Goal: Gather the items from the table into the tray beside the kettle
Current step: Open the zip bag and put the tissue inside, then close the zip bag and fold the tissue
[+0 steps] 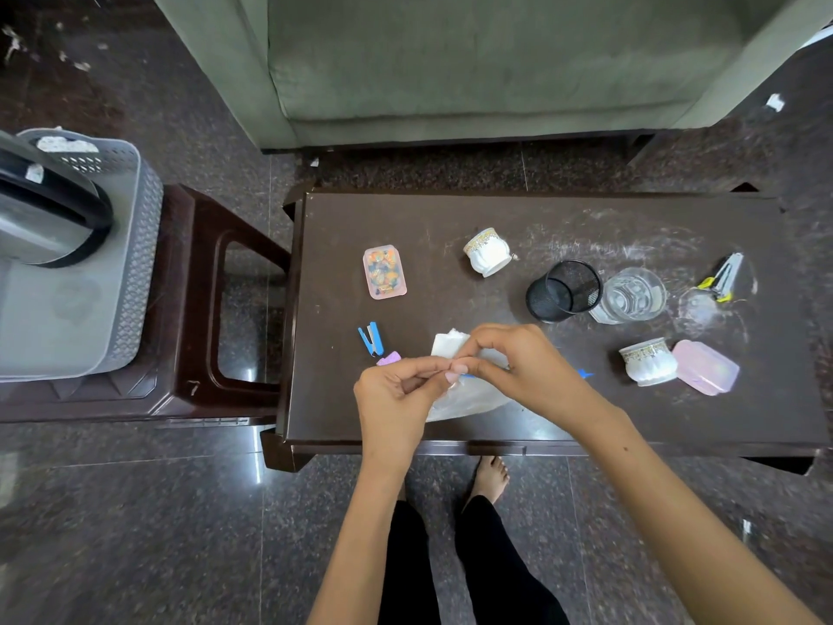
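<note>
Over the front of the dark table (496, 218), my left hand (396, 390) and my right hand (514, 363) meet fingertip to fingertip, both pinching a clear plastic bag (464, 399) with white paper (448, 342) in it. A blue staple remover (371, 339) and a purple eraser (388, 358) lie just left of my hands. Further back sit a pink box of coloured clips (384, 272) and a white cup (489, 252). To the right are a black mesh pen holder (563, 290), a glass (633, 294), another white cup (649, 360), a pink box (705, 366) and a nail clipper (723, 277).
The grey perforated tray (90, 309) rests on a brown stool (194, 309) left of the table, with the steel kettle (40, 214) standing in its far end. A green sofa (450, 69) is behind the table. My feet stand on the dark stone floor below.
</note>
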{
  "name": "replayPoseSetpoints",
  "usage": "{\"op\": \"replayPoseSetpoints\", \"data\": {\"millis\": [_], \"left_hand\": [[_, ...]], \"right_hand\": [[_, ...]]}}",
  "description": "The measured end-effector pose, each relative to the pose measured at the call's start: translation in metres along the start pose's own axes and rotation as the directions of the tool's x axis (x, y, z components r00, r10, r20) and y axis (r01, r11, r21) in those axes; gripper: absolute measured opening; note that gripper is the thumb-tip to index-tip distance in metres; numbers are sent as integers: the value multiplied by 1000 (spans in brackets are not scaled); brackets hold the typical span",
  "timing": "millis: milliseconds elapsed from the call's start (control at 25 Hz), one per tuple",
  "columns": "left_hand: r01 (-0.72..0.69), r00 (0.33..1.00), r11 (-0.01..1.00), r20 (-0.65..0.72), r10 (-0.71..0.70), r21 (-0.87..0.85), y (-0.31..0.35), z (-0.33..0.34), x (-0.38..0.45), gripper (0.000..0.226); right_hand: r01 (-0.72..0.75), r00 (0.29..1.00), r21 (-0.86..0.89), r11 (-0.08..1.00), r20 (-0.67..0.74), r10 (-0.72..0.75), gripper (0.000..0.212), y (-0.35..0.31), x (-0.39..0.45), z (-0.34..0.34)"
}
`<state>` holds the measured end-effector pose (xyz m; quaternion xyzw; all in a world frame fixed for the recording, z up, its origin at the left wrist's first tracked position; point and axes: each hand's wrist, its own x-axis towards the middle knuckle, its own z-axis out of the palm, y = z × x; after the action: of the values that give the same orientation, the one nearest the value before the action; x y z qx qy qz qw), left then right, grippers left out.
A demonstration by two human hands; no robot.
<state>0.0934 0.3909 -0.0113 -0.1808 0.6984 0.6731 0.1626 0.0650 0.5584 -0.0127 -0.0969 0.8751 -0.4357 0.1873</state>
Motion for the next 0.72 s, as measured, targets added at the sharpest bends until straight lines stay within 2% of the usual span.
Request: {"op": "replayPoseSetpoints", "data": {"millis": [160, 360, 560, 720], "left_hand": [[13, 999, 1000, -42, -13, 18, -1, 1, 0, 14], [68, 981, 989, -173, -90, -130, 3, -19, 4, 14], [115, 964, 978, -218, -152, -173, -1, -52, 14, 11], [161, 939, 970, -275, -207, -182, 2, -78, 23, 14]], "right_hand": [[19, 999, -14, 1000, 28, -19, 12, 5, -4, -6], [4, 1000, -109, 994, 26, -1, 9, 22, -9, -25], [-81, 996, -104, 991, 20, 84, 9, 36, -7, -33], [-102, 991, -103, 989, 75, 110, 10, 28, 12, -32]]}}
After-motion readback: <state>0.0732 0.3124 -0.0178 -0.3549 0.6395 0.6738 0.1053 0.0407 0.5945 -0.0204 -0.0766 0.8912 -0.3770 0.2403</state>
